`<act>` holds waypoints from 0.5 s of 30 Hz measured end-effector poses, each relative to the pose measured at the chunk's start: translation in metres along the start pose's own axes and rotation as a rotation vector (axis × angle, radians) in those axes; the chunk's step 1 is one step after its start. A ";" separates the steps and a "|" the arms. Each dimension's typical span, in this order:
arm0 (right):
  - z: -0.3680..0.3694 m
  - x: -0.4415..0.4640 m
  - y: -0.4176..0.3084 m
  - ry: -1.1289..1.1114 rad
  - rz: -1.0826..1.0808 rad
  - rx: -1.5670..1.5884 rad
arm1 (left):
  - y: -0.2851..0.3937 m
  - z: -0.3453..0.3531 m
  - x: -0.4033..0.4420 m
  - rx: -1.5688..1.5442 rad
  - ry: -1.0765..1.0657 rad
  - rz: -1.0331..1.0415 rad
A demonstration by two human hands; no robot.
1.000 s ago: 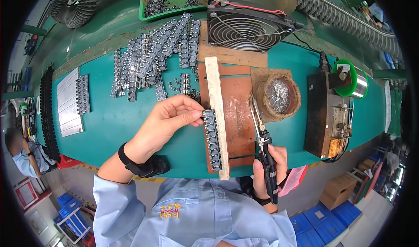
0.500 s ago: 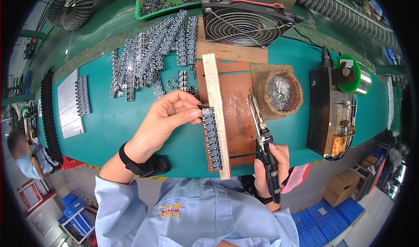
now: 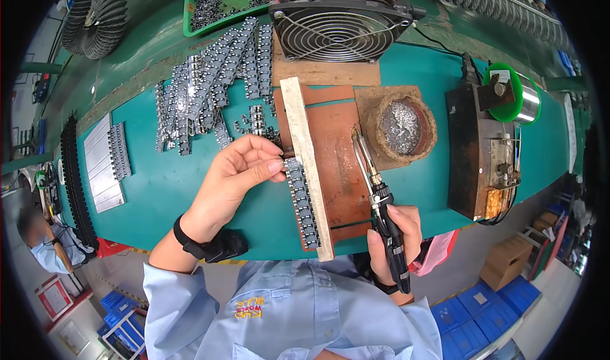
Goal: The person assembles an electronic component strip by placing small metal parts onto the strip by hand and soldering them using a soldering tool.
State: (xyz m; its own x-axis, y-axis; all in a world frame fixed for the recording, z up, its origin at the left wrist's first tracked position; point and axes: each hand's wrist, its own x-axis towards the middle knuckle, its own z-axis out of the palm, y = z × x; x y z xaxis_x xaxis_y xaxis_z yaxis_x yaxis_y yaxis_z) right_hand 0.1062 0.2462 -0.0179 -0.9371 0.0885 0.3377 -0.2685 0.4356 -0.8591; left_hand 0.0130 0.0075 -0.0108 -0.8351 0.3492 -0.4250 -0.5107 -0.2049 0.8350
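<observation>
My left hand [image 3: 234, 179] pinches the upper end of a strip of small circuit boards [image 3: 301, 202] between thumb and fingers; whether a small part is also between the fingertips is hidden. The strip lies along the left side of a pale straight bar [image 3: 304, 150], on a reddish-brown board [image 3: 343, 163]. In my right hand [image 3: 397, 242] is a black-handled soldering iron [image 3: 386, 223] with a thin tube beside its metal shaft. Its tip points away from me, over the brown board and left of a round pot [image 3: 432, 131] with silvery bits inside.
A pile of circuit board strips [image 3: 200, 83] lies at the back left, near a green tray [image 3: 189, 10] of small parts. A fan [image 3: 337, 33] stands behind the board. On the right are a dark box [image 3: 467, 163] and a solder reel [image 3: 530, 99]. Another person [image 3: 54, 249] sits far left.
The whole view has shifted slightly, so the bench things appear further left. My left hand keeps its pinch at the strip's end, and the soldering iron stays nearly in place.
</observation>
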 end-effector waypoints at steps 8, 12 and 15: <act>0.000 0.000 0.000 -0.004 -0.007 -0.006 | 0.006 0.001 -0.002 0.127 -0.028 -0.049; 0.000 0.000 -0.001 -0.002 -0.006 -0.019 | 0.005 0.001 -0.003 0.171 -0.032 -0.055; 0.001 -0.001 0.000 -0.001 -0.021 -0.033 | 0.005 0.001 -0.003 0.171 -0.037 -0.035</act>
State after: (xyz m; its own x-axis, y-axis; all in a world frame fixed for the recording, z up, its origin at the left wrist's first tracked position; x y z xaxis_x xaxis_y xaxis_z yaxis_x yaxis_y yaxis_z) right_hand 0.1068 0.2450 -0.0187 -0.9316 0.0781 0.3549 -0.2804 0.4667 -0.8388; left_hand 0.0136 0.0060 -0.0050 -0.8081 0.3870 -0.4441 -0.4942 -0.0350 0.8686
